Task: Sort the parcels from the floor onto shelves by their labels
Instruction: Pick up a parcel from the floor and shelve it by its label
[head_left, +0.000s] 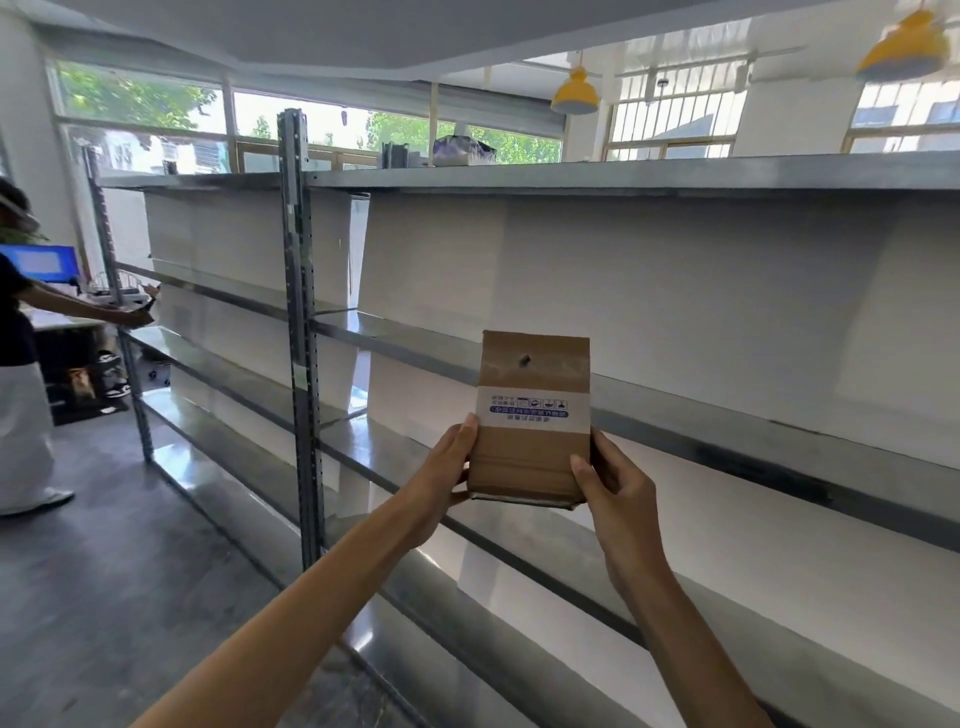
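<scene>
**Steel shelving on a dark floor**

A long grey metal shelving unit (623, 176) with white back panels stands on the smooth dark grey floor (104, 571). A perforated grey steel upright post (300, 322) divides it into two bays, and four levels show on each side of the post. On the top level, just right of the post, stands a dark upright object (395, 155). A bluish-purple wrapped bundle (462, 149) sits just beyond it, further right. Both are too blurred to identify. Well left of the post, a person in white trousers (23, 431) stands on the floor.
</scene>
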